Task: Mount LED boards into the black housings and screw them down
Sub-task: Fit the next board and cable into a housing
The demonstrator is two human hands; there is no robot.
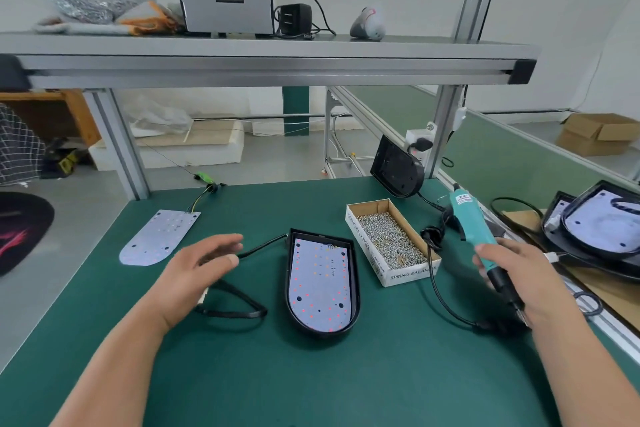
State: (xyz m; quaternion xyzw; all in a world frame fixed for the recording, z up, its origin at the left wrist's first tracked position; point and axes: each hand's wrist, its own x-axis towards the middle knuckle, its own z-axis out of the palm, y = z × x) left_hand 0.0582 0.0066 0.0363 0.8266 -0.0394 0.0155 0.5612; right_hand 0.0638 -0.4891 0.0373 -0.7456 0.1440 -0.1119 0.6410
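Green matting (311,374) covers the bench under both my arms, and the black housing (356,288) lies flat on it right in the middle, rounded end towards me. A pale LED board (320,284) dotted with red and orange spots sits inside the housing, filling it almost to the rim. A black cable (242,314) leaves the housing's far left corner and loops on the mat to its left. My left hand (204,267) hovers over that loop, fingers spread and relaxed, holding nothing and apart from the housing. My right hand (516,274) is on the right, fingers wrapped round the screwdriver (472,222) where its teal body meets the black lower part. The tool is tilted, teal end far, black end near. Whether its tip touches the mat I cannot tell. Between the housing and the screwdriver stands a cardboard box (408,276), open on top and heaped with small silver screws (388,239). A second LED board (156,236) lies loose on the mat at the far left, with thin wires running off its far end. Another housing (396,168) leans upright at the far right edge of the mat, and more housings (595,225) are stacked at the far right, beyond the screwdriver.
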